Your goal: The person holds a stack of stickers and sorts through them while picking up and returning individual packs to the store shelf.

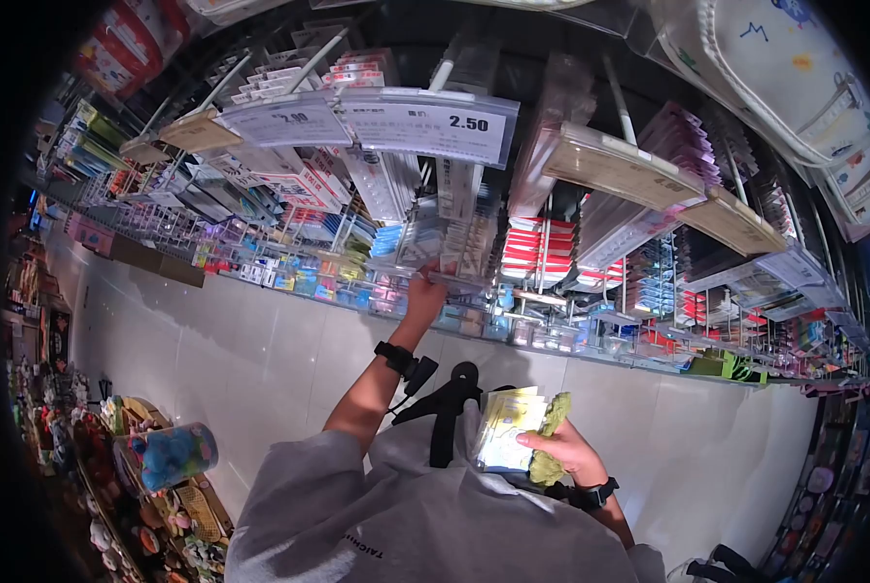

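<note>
While the left arm stretches up from a grey sleeve, a tub of plush toys sits far left on a low display beside the pale tiled floor. A black wristband circles the raised wrist. The left hand is up at the hanging stock, its fingers closed on the lower edge of a clear packet that hangs on a hook in the wall of pegged goods. Above that hook a price tag reads 2.50. A black strap lies across the chest between the two arms.

The right hand is low and close to the body, clenched around a stack of packets with yellowish card fronts, thumb across the top one. Pressed against the same palm is a green fuzzy item, which sticks out above and below the fingers, touching the stack. A black watch sits on that wrist. Further right and higher, red packs hang in rows on the rack, well apart from both hands
</note>
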The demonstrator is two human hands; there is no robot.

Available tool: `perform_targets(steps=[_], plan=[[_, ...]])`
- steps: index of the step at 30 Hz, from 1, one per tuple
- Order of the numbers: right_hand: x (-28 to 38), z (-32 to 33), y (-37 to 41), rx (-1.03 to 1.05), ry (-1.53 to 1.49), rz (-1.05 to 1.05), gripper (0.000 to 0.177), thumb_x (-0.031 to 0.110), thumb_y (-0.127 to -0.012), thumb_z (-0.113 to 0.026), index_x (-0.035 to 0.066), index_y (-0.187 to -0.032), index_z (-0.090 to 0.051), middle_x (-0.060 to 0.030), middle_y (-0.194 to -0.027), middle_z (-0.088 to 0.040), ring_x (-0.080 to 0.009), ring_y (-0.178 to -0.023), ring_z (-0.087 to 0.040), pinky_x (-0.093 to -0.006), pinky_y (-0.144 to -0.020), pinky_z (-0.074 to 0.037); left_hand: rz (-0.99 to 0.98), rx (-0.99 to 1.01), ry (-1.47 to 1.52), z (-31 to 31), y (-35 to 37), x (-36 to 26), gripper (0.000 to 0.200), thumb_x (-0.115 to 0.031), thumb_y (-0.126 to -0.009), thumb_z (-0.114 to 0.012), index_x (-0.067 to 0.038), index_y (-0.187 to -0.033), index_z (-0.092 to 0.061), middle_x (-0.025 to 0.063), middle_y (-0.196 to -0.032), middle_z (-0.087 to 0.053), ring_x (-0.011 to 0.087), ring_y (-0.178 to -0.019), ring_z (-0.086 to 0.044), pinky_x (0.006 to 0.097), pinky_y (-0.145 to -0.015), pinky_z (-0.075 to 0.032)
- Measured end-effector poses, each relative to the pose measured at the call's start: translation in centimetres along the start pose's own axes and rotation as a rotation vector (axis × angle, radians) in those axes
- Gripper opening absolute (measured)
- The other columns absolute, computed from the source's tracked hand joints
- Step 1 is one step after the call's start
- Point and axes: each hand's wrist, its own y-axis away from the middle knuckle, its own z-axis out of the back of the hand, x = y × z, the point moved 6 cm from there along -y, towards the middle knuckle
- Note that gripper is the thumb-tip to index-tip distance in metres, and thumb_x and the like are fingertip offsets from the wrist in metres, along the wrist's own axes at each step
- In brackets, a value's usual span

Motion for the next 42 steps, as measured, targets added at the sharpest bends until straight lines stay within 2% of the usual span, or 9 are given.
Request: perform_targets(steps=[8, 11, 15, 16, 17, 23, 30, 39, 42], plan=[[0.0, 2.6, -0.1, -0.128, -0.132, 0.113, 0.042, 0.005, -0.074, -0.060, -0.001, -0.113, -0.045, -0.0066, -0.102, -0.055, -0.0141, -0.092, -0.052, -0.0264, -0.080, -0.042, -0.185, -0.357, -0.123, 0.1, 0.2, 1.2, 0.026, -0.017, -0.077, -0.060, -0.001, -0.096, -0.053, 0.0095, -0.088, -0.056, 0.0152, -0.076, -0.051, 0.0268, -0.068, -0.040], [1.1, 3.7, -0.1, -0.223, -0.170, 0.164, 0.043, 0.004, -0.074, -0.060, -0.001, -0.114, -0.043, -0.0070, -0.103, -0.054, -0.0136, -0.093, -0.051, -0.0268, -0.079, -0.042, -0.398, -0.142, -0.766, 0.8, 3.3, -1.3, 0.029, -0.020, -0.076, -0.060, -0.001, -0.098, -0.053, 0.0149, -0.093, -0.056, 0.0252, -0.079, -0.054, 0.0314, -0.071, -0.041], [1.2, 4.4, -0.5, -0.280, -0.206, 0.108, 0.045, 0.007, -0.076, -0.058, 0.001, -0.117, -0.040, -0.0072, -0.105, -0.053, -0.0153, -0.095, -0.052, -0.0280, -0.080, -0.042, 0.260, 0.861, -0.611, -3.0, 6.9, -2.4, 0.029, -0.019, -0.084, -0.047, 0.000, -0.107, -0.051, 0.0147, -0.097, -0.056, 0.0254, -0.088, -0.054, 0.0333, -0.075, -0.043], [1.0, 4.5, -0.9, -0.299, -0.224, 0.101, 0.046, 0.009, -0.076, -0.059, 0.001, -0.117, -0.040, -0.0070, -0.105, -0.053, -0.0159, -0.096, -0.052, -0.0283, -0.081, -0.042, 0.380, 0.873, -0.299, -4.3, 8.3, -4.5, 0.030, -0.022, -0.086, -0.044, 0.001, -0.106, -0.051, 0.0125, -0.095, -0.056, 0.0216, -0.085, -0.054, 0.0301, -0.075, -0.042], [1.1, 4.4, -1.3, -0.294, -0.215, 0.105, 0.046, 0.009, -0.076, -0.059, 0.001, -0.117, -0.040, -0.0070, -0.105, -0.053, -0.0159, -0.096, -0.052, -0.0283, -0.081, -0.042, 0.488, 0.870, 0.018, -5.7, 10.1, -6.3, 0.032, -0.024, -0.088, -0.042, 0.002, -0.105, -0.052, 0.0103, -0.093, -0.057, 0.0178, -0.082, -0.055, 0.0269, -0.074, -0.042], [0.6, 4.2, -3.8, -0.287, -0.373, 0.167, 0.045, 0.011, -0.076, -0.060, 0.002, -0.116, -0.041, -0.0064, -0.106, -0.052, -0.0157, -0.094, -0.052, -0.0279, -0.078, -0.043, 0.268, 0.720, -0.110, -8.1, 11.2, -9.3, 0.032, -0.020, -0.088, -0.043, 0.002, -0.110, -0.049, 0.0054, -0.090, -0.057, 0.0075, -0.079, -0.049, 0.0231, -0.070, -0.041], [-0.6, 4.8, -4.3, -0.319, -0.301, 0.168, 0.039, 0.008, -0.077, -0.059, 0.003, -0.113, -0.044, -0.0050, -0.101, -0.054, -0.0140, -0.091, -0.053, -0.0275, -0.077, -0.042, 0.182, 0.366, -0.110, -5.8, 9.3, -9.7, 0.018, -0.014, -0.080, -0.056, 0.001, -0.089, -0.053, 0.0039, -0.075, -0.057, 0.0067, -0.068, -0.051, 0.0226, -0.060, -0.042], [-1.2, 5.2, -2.9, -0.391, -0.407, 0.191, 0.036, 0.006, -0.078, -0.057, 0.002, -0.111, -0.044, -0.0057, -0.101, -0.054, -0.0137, -0.091, -0.053, -0.0272, -0.077, -0.043, 0.037, 0.253, -0.355, 1.0, 5.3, 0.0, 0.021, -0.013, -0.080, -0.056, 0.001, -0.095, -0.052, 0.0058, -0.081, -0.058, 0.0081, -0.075, -0.052, 0.0243, -0.065, -0.042], [-1.1, 5.1, -2.5, -0.390, -0.404, 0.185, 0.036, 0.007, -0.078, -0.057, 0.001, -0.111, -0.045, -0.0063, -0.101, -0.054, -0.0140, -0.090, -0.053, -0.0274, -0.076, -0.044, 0.149, 0.253, -0.066, 1.2, 3.1, 1.7, 0.022, -0.013, -0.080, -0.056, 0.001, -0.097, -0.054, 0.0039, -0.089, -0.059, 0.0088, -0.081, -0.052, 0.0228, -0.072, -0.041]])
